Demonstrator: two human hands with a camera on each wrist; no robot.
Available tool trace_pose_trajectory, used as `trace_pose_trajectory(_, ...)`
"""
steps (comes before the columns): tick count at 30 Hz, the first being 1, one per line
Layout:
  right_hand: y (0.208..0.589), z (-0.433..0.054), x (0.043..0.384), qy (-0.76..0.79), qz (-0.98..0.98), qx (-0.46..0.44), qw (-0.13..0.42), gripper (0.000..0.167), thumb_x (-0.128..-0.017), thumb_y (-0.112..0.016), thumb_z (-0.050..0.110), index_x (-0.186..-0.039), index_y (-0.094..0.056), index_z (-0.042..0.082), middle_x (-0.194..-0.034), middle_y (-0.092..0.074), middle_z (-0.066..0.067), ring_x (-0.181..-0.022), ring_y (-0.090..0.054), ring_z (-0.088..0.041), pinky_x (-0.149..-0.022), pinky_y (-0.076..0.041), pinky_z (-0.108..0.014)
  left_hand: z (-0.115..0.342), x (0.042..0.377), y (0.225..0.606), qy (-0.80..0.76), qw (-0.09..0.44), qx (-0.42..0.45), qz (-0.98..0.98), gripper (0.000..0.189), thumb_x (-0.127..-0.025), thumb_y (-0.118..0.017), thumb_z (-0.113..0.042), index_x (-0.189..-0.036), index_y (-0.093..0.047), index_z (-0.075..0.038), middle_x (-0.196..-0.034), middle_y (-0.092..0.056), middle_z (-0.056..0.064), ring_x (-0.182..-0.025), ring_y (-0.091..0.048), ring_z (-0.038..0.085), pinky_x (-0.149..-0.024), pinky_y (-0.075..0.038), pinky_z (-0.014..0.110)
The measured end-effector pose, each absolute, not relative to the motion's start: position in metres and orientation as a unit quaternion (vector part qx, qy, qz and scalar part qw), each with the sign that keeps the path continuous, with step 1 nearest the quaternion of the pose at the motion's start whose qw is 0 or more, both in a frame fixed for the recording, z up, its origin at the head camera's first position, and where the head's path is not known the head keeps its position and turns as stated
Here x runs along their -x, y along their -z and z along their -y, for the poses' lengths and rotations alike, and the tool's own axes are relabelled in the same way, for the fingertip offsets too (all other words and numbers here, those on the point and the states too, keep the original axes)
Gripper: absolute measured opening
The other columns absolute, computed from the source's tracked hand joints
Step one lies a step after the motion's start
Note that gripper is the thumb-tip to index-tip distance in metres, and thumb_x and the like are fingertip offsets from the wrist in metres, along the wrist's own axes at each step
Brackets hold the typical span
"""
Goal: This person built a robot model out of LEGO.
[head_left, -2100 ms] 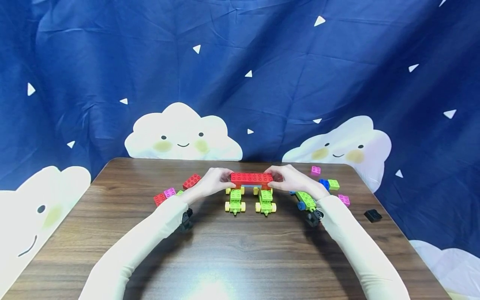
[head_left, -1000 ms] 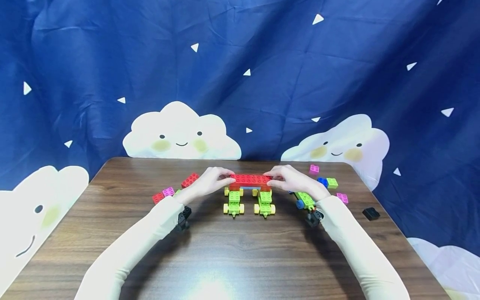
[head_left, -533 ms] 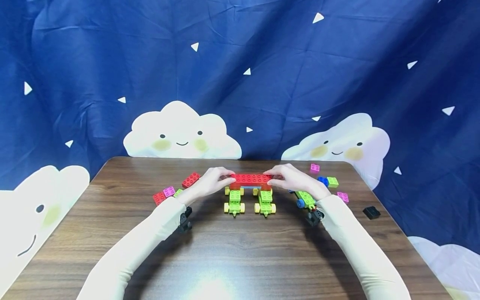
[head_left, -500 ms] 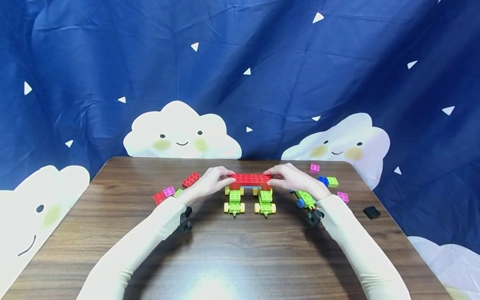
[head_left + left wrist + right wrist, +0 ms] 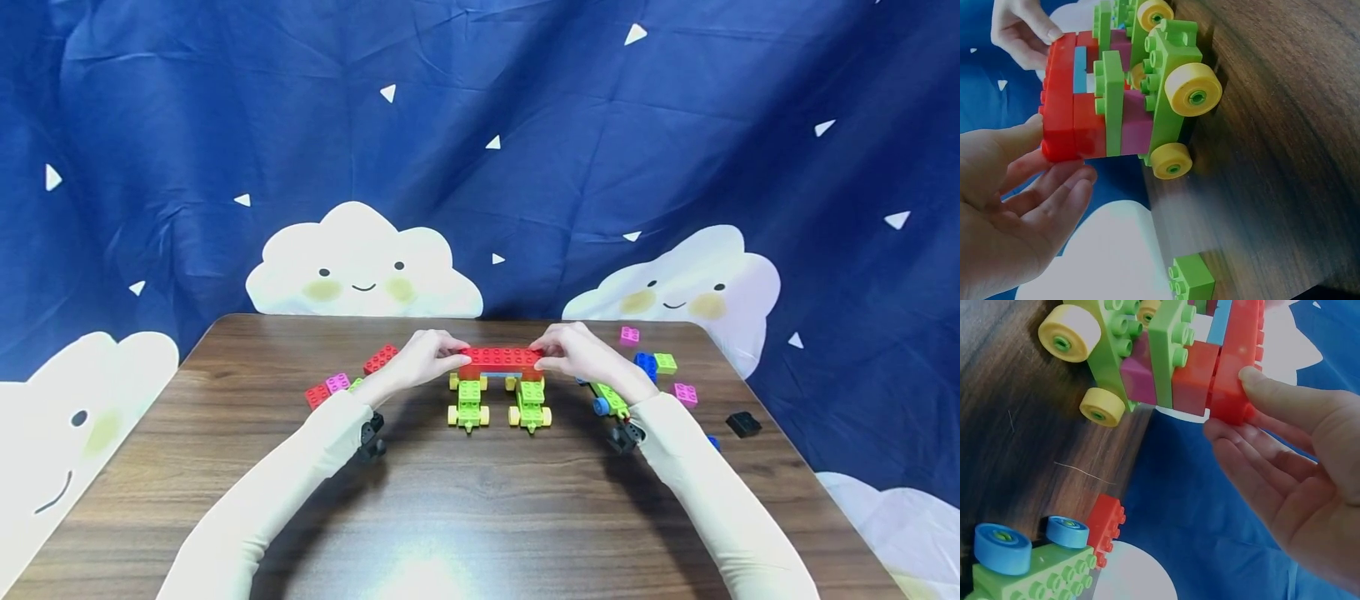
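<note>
A long red brick (image 5: 501, 358) lies across the top of a build that stands on two green wheeled bases (image 5: 470, 406) with yellow wheels. My left hand (image 5: 423, 360) pinches its left end, and my right hand (image 5: 577, 354) pinches the right end. Beneath it, the left wrist view shows shorter red bricks (image 5: 1089, 128), a light blue piece (image 5: 1079, 70), a green piece (image 5: 1113, 103) and a purple brick (image 5: 1137, 122). In the right wrist view, my right thumb presses on the long brick's side, with the other fingers around its end.
Left on the wooden table (image 5: 480, 508) lie red bricks (image 5: 381, 359) and a pink brick (image 5: 338, 382). To the right are a green base with blue wheels (image 5: 609, 398), a blue brick (image 5: 646, 365), pink bricks (image 5: 686, 394), a green brick (image 5: 665, 362) and a black piece (image 5: 743, 424).
Since the earliest frame, the long red brick sits slightly lower on the build. My right hand and wrist have shifted a little, uncovering more blue at the right. Both hands keep their grip.
</note>
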State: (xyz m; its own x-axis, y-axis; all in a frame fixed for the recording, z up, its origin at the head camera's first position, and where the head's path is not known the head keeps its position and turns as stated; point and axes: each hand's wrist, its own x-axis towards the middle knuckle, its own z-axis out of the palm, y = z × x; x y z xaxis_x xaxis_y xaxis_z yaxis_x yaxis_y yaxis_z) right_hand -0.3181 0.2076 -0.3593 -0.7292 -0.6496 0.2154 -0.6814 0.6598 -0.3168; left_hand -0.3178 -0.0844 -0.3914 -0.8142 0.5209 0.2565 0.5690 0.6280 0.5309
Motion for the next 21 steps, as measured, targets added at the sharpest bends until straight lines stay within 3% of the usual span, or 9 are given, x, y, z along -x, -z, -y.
trace_pose_trajectory(13,0.3669,-0.2144,0.3240,-0.233,0.909,-0.343,0.029,0.030,-0.083,-0.079,0.017,-0.109,-0.075,0.004,-0.096,-0.075,-0.007,-0.083,-0.066,-0.017,-0.076,-0.056,-0.040,0.0831,0.3180,0.3896,0.310,0.043,0.306,0.899,0.033,-0.093,-0.069,-0.021,-0.118,-0.071,0.000,-0.107,-0.075,0.015,-0.091,-0.071,0.024,-0.080,-0.059,0.035)
trace_pose_trajectory(21,0.3671,-0.2141,0.3228,-0.231,0.912,-0.338,0.023,0.030,-0.084,-0.079,0.018,-0.111,-0.075,0.005,-0.098,-0.075,-0.007,-0.081,-0.061,-0.016,-0.071,-0.051,-0.028,0.0833,0.3175,0.3883,0.306,0.017,0.296,0.905,0.037,-0.094,-0.067,-0.023,-0.122,-0.068,0.001,-0.116,-0.073,0.016,-0.094,-0.070,0.022,-0.083,-0.058,0.035)
